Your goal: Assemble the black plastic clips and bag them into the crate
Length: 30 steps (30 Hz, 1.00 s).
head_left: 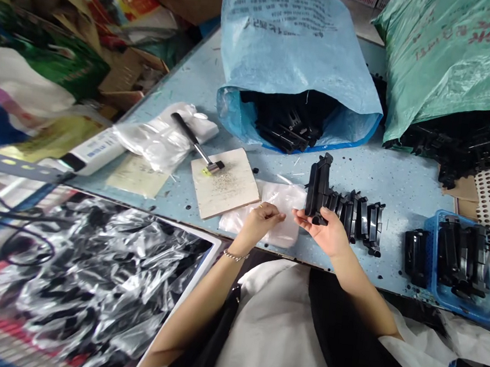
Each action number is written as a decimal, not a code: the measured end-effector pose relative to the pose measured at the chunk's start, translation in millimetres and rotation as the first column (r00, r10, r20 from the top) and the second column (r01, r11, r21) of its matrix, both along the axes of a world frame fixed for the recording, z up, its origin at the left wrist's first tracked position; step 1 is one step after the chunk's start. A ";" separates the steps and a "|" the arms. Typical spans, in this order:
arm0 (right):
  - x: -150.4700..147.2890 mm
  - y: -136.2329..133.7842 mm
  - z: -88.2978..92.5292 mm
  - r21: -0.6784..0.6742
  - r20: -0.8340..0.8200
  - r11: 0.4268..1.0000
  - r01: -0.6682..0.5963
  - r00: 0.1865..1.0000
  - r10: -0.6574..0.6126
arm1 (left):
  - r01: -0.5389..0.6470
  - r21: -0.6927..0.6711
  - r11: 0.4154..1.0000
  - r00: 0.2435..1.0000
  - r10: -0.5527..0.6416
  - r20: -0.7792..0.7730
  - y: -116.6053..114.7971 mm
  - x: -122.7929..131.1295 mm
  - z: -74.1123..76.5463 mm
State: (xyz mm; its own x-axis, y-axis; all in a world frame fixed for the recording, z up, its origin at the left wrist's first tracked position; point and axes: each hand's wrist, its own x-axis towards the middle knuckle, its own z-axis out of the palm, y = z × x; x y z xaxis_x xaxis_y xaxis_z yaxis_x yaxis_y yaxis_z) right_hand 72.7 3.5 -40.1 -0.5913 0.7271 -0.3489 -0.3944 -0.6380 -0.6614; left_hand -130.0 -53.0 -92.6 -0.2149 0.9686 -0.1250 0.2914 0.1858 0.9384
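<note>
My right hand [326,232] is closed round the lower end of a tall black plastic part [318,185], held upright above the blue table [185,84]. My left hand [262,219] sits just left of it, fingers curled in a pinch over a pile of clear plastic bags [284,202]; what it pinches is too small to make out. A row of similar black parts [357,217] lies on the table right behind my right hand.
A blue sack [297,55] and a green sack [455,59] hold more black parts at the back. A blue tray [456,299] of parts stands right. A wooden block [225,182] with a hammer-like tool [194,142] lies left. A bin [197,243] of bagged parts is at lower left.
</note>
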 end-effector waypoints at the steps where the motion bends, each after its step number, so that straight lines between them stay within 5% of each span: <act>1: -5.6 0.7 -3.1 -0.026 -0.025 0.999 -0.029 0.999 0.028 | 0.003 0.020 1.000 1.000 -0.003 -0.013 -1.1 1.4 2.6; 6: -29.0 5.1 -28.3 -0.047 0.122 0.998 0.030 0.992 -0.024 | -0.055 0.155 0.986 0.974 0.087 -0.209 -15.5 -1.1 18.2; 9: -19.7 2.8 -28.2 0.020 0.178 0.995 0.099 0.979 -0.101 | 0.087 0.186 0.979 0.874 0.015 -0.486 -23.1 -7.4 22.4; 11: -2.0 -4.4 -19.4 0.037 0.133 0.999 0.020 0.991 -0.024 | 0.161 0.133 0.978 0.817 -0.056 -0.575 -22.2 -9.6 20.9; 13: 18.1 -16.1 -11.0 -0.008 0.041 0.987 -0.163 0.986 0.163 | 0.170 0.117 0.978 0.831 -0.079 -0.550 -17.3 -10.1 17.6; 16: 36.3 -36.2 -11.3 -0.206 -0.167 0.873 -0.443 0.895 0.415 | 0.147 0.126 0.981 0.895 -0.078 -0.439 -9.9 -11.4 13.3; 19: 33.6 -46.9 -25.4 -0.380 -0.311 0.757 -0.531 0.844 0.436 | 0.133 0.094 0.987 0.927 -0.091 -0.363 -12.3 -14.4 13.0; 22: 19.6 -44.2 -39.2 -0.423 -0.324 0.750 -0.509 0.857 0.400 | 0.138 0.093 0.986 0.928 -0.096 -0.361 -25.7 -11.4 17.2; 25: 5.1 -37.8 -45.1 -0.317 -0.081 0.842 -0.436 0.897 0.434 | 0.299 0.186 0.936 0.891 -0.204 -0.405 -41.9 5.1 23.0; 28: -1.9 -39.7 -41.0 -0.100 0.299 0.953 -0.285 0.905 0.302 | 0.489 0.269 0.829 0.840 -0.365 -0.402 -50.9 26.5 27.1; 30: -0.3 -46.4 -31.9 0.112 0.471 0.953 -0.280 0.860 0.197 | 0.523 0.286 0.803 0.830 -0.403 -0.386 -53.1 35.0 31.3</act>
